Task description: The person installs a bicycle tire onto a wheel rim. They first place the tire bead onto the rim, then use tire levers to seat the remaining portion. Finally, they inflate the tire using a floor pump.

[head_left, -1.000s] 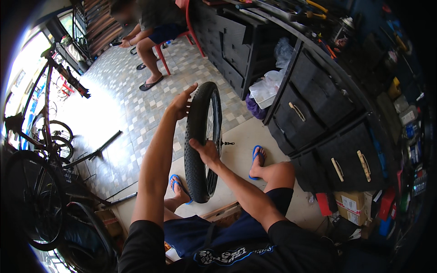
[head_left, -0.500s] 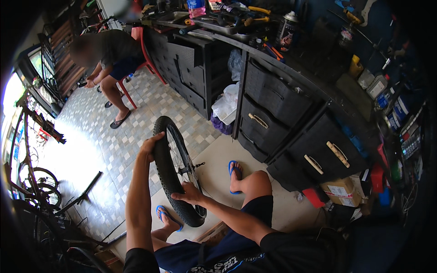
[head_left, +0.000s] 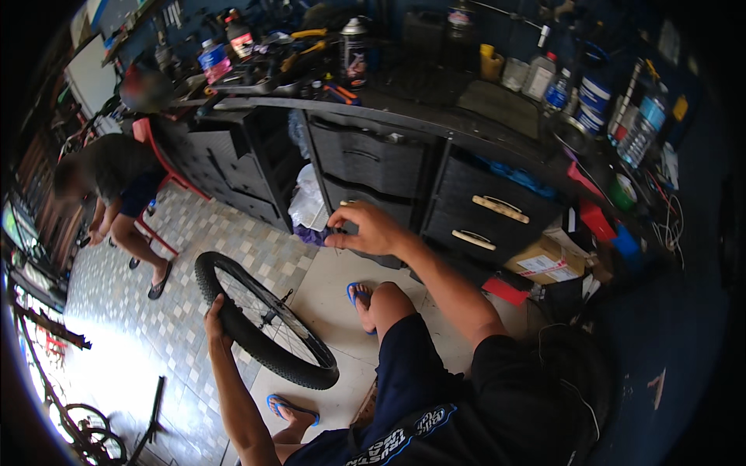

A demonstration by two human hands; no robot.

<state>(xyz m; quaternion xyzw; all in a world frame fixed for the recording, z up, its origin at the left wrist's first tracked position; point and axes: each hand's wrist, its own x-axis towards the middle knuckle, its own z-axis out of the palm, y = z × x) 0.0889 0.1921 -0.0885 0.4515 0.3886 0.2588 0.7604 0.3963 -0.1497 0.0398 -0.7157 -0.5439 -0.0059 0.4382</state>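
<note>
A bicycle wheel with a knobby black tyre (head_left: 280, 359) tilts below me, with thin spokes and a skewer lever at its hub. My left hand (head_left: 221, 318) grips the tyre at its left side. My right hand (head_left: 365, 231) is raised above and right of the wheel, off it, in front of the black drawer cabinet (head_left: 365, 151). Its fingers are curled round something small and dark that I cannot make out. My feet in blue flip-flops (head_left: 293, 408) are on the floor around the wheel.
A worktop (head_left: 493, 105) crowded with tools, bottles and cans runs above the cabinets. Another person (head_left: 109, 175) sits hunched on a red chair at left. Bicycle parts (head_left: 93, 419) lean at lower left; a cardboard box (head_left: 548, 256) and red boxes lie at right.
The view has swung right toward the cabinets. The wheel is lower and more tilted. My right hand has left the tyre and moved up; my left hand still holds it.
</note>
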